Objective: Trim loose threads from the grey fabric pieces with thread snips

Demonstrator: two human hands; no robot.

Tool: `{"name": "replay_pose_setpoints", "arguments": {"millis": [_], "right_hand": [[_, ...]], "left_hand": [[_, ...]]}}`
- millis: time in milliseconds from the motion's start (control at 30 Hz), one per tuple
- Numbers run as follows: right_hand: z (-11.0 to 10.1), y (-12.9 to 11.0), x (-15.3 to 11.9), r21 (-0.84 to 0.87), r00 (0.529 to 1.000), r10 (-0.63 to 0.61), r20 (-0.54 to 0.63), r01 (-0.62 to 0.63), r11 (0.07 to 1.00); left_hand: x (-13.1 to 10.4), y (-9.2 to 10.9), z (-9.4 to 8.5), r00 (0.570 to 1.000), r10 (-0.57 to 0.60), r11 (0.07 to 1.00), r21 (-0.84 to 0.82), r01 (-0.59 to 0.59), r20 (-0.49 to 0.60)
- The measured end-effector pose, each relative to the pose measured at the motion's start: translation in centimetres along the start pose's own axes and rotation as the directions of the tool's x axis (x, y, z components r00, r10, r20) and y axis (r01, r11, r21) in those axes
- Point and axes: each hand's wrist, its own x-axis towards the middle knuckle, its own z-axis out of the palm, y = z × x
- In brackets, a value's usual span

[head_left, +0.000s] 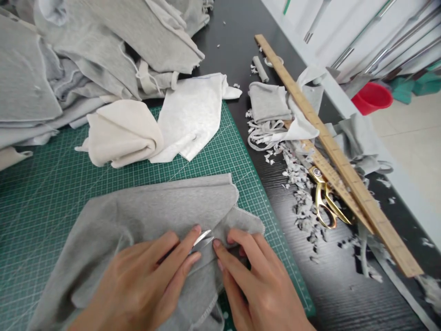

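Note:
A grey knit fabric piece [165, 202] with overlocked edges lies folded in front of me. My left hand [144, 276] is closed around small thread snips [203, 238], their two silver blades slightly apart and pointing right, low over the cloth. Just right of the blade tips, my right hand [258, 276] pinches the grey fabric near a seam with its thumb and index finger. The other right fingers are curled against the cloth. Whether a loose thread sits between the blades is too small to tell. Most of the snips' body is hidden by my left hand.
Under the cloth is a green cutting mat [255, 193]. Beyond lie a cream folded cloth [124, 131], a white fabric piece [196, 115] and a grey garment heap [103, 50]. Along the right are a wooden ruler [324, 133], gold-handled scissors [322, 202] and fabric scraps [298, 170].

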Motion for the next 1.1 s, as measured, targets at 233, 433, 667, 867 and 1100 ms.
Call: {"name": "replay_pose_setpoints", "arguments": {"millis": [233,433,667,867,1100], "right_hand": [[-0.29,-0.15,0.03,0.004,1.0,-0.004,0.022,0.004,1.0],[-0.35,-0.08,0.07,0.016,0.999,-0.006,0.033,0.006,1.0],[-0.24,-0.1,0.06,0.024,1.0,-0.008,0.029,0.007,1.0],[-0.31,-0.06,0.02,0.024,1.0,-0.01,0.028,0.01,1.0],[-0.39,-0.12,0.07,0.024,0.999,0.006,0.04,-0.007,1.0]], "left_hand": [[0.76,0.62,-0.87,0.99,0.108,0.994,0.006,-0.108,-0.093],[1.05,0.75,-0.91,0.996,0.084,0.996,0.027,-0.083,-0.033],[1.04,0.97,-0.88,0.999,0.039,0.999,0.022,-0.039,-0.014],[0.97,0.89,-0.85,0.999,0.041,0.999,0.021,-0.041,-0.007],[0.8,0.88,-0.68,0.999,0.042,0.999,0.019,-0.042,-0.021]]}}
